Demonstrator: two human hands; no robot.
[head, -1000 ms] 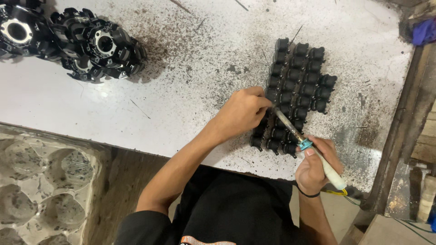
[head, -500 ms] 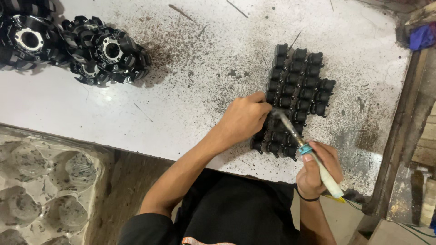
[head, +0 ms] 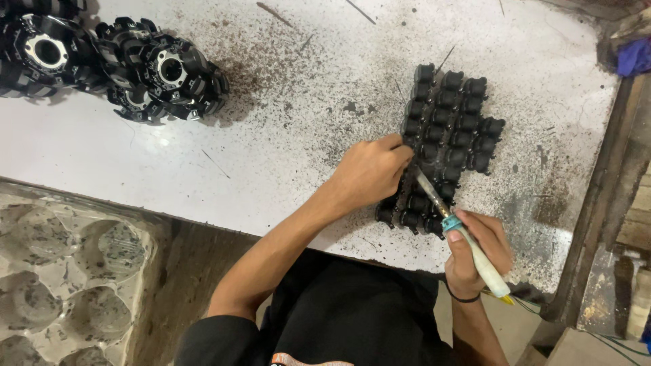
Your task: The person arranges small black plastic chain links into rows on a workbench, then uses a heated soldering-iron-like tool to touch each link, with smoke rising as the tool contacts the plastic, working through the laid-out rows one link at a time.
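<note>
A block of small black cylindrical parts point(head: 453, 112) stands in rows on a white, soot-speckled table point(head: 285, 102). My left hand point(head: 369, 173) rests on the block's near left side, fingers curled and touching the parts. My right hand point(head: 475, 247) grips a paintbrush point(head: 468, 240) with a pale handle and a blue band. Its dark tip points up-left onto the parts beside my left fingertips.
Two black round assemblies with metal hubs point(head: 163, 71) point(head: 41, 51) lie at the table's far left. A clear moulded tray point(head: 64, 271) with round pockets sits below the table's left edge. A wooden frame point(head: 610, 196) runs along the right side, a blue cloth point(head: 634, 57) above it.
The view has shifted slightly. Both hands stay at the block; the brush tip has moved a little along the near rows.
</note>
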